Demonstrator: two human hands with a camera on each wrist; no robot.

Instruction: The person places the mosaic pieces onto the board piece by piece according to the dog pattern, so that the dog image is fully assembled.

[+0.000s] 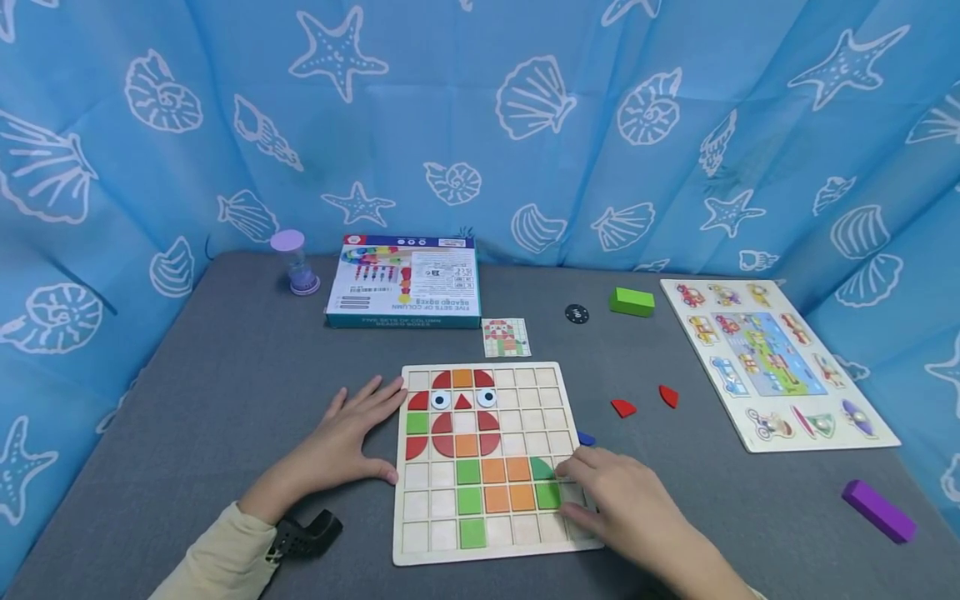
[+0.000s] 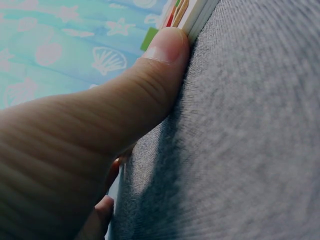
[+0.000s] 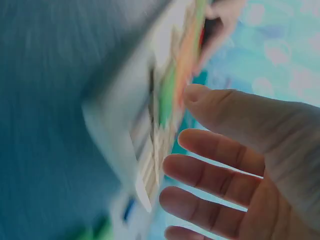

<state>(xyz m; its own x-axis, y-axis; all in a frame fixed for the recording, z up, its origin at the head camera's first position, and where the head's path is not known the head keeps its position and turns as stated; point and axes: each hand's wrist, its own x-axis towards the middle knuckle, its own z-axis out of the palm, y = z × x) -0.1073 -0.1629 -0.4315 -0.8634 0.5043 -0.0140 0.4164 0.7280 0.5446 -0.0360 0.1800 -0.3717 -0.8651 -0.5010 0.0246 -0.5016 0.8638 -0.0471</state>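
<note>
A wooden grid board (image 1: 431, 533) lies flat on the table, partly filled with red, orange and green tiles and two eye pieces. My left hand (image 1: 341, 446) is spread at its left side; in the left wrist view the thumb (image 2: 167, 47) touches the board's edge. Over the board's right edge is my right hand (image 1: 626, 504), its fingertips beside a green quarter-circle tile (image 1: 541, 468). In the right wrist view its fingers (image 3: 197, 170) are relaxed and apart, with nothing held. A blue piece (image 1: 586, 438) lies partly hidden beyond the right hand.
Behind the board are a small pattern card (image 1: 506, 337), a bead-set box (image 1: 405, 287) and a sand timer (image 1: 297, 265). To the right lie two red pieces (image 1: 623, 408), a black disc (image 1: 577, 313), a green block (image 1: 632, 302), a picture puzzle (image 1: 772, 367) and a purple block (image 1: 879, 511).
</note>
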